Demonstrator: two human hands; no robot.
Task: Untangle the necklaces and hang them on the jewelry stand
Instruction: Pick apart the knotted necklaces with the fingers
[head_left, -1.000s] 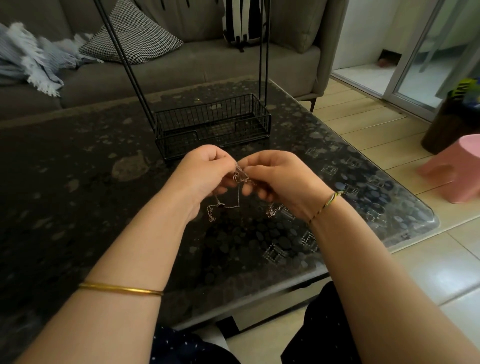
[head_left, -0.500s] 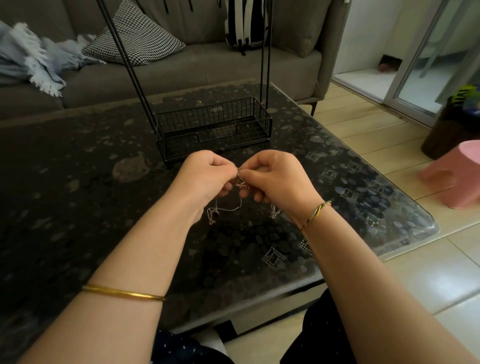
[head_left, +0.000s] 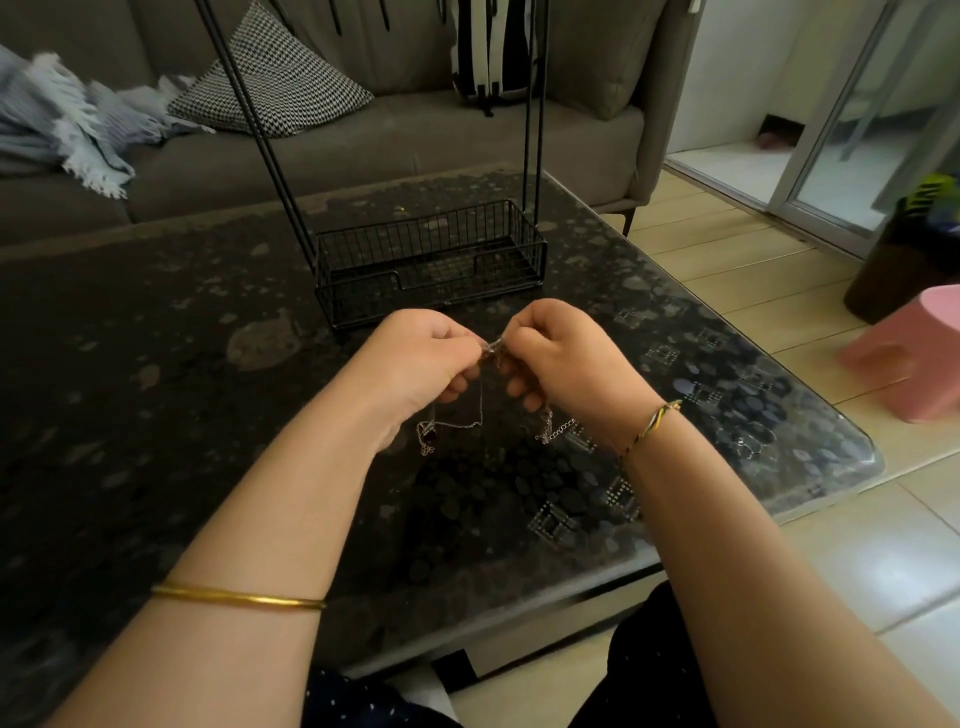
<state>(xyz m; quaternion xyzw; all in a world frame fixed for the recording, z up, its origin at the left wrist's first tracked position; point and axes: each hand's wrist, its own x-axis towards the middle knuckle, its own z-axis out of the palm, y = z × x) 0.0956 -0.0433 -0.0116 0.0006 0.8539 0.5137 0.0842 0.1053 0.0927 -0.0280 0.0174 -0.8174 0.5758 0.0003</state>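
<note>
Dark table (head_left: 156, 415), necklaces (head_left: 480, 410) pinched between both hands' fingers (head_left: 470, 345)

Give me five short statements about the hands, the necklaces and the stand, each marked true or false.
1. The left hand and the right hand both pinch the tangled necklaces between them. True.
2. The necklaces lie in the basket of the jewelry stand. False: the hands hold them, nearer to the person than the stand.
3. Loose chain ends dangle below both hands. True.
4. The gold bangle is on the right forearm. False: it is on the left forearm.
5. The jewelry stand is on the table, beyond the hands. True.
</note>
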